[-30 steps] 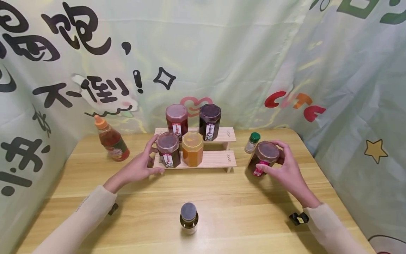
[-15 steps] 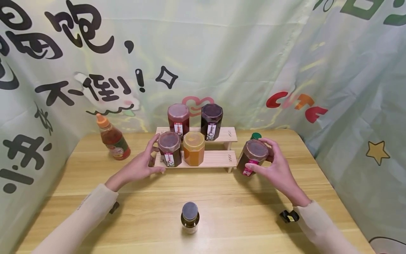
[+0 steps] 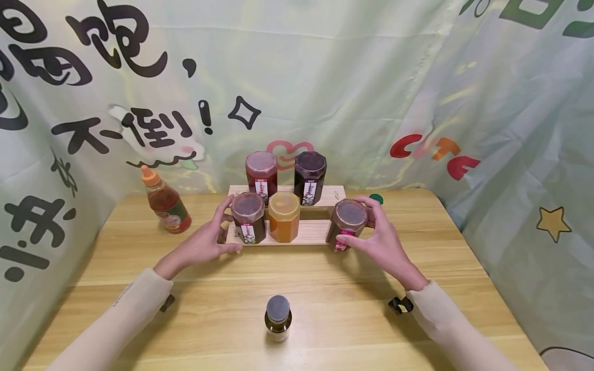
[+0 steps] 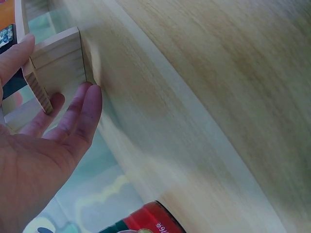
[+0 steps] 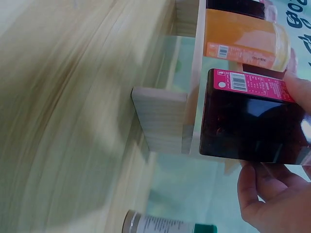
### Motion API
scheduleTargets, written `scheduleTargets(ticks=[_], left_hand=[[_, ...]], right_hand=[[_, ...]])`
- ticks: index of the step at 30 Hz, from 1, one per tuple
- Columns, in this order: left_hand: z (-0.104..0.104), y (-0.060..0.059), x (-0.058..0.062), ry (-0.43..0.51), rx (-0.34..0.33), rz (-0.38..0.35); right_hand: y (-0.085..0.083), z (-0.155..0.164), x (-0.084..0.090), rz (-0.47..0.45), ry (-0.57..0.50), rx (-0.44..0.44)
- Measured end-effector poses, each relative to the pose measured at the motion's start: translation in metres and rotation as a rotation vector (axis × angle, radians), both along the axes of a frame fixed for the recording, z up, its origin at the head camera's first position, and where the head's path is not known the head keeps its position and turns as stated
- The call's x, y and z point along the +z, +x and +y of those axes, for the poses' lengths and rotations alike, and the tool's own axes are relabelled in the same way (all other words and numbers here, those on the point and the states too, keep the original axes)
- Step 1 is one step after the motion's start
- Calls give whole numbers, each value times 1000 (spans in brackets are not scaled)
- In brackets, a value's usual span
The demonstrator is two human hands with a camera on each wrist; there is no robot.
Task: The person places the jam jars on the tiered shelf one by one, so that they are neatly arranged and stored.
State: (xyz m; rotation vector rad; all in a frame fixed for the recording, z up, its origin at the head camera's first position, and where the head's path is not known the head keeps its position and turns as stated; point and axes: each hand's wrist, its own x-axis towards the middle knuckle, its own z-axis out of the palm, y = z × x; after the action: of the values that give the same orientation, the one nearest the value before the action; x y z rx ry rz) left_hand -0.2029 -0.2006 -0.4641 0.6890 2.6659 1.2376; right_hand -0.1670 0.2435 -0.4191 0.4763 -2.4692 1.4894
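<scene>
My right hand (image 3: 384, 246) grips a dark eight-sided jam jar (image 3: 350, 212) by its sides, over the right end of the lower step of a two-step wooden rack (image 3: 314, 226). In the right wrist view the jar's pink label strip (image 5: 255, 86) faces the thumb, and its base is close to the shelf edge. My left hand (image 3: 200, 246) holds the rack's left end, thumb at the front edge and fingers around the side panel (image 4: 60, 60). Close beside it stand a dark jar (image 3: 248, 212) and an amber jar (image 3: 284, 219) on the lower step.
A red jar (image 3: 261, 172) and a dark purple jar (image 3: 310, 175) occupy the upper step. An orange-capped sauce bottle (image 3: 167, 206) stands at left, a small dark-capped bottle (image 3: 278, 318) in front. A green-capped bottle (image 3: 377, 198) is mostly hidden behind the right hand.
My right hand has carried the dark jam jar leftward from the tabletop to over the right end of the lower step. The left hand has stayed at the rack's left end.
</scene>
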Motion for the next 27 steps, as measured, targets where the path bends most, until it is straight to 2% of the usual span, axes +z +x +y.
scheduleTargets(ticks=[11,27], left_hand=[[1,0,0,-9,3,1],[0,0,-2,0,-2,3]], right_hand=[[-12,-19,-2,-71,-7,45],[-21,-25,0,-133,-48,74]])
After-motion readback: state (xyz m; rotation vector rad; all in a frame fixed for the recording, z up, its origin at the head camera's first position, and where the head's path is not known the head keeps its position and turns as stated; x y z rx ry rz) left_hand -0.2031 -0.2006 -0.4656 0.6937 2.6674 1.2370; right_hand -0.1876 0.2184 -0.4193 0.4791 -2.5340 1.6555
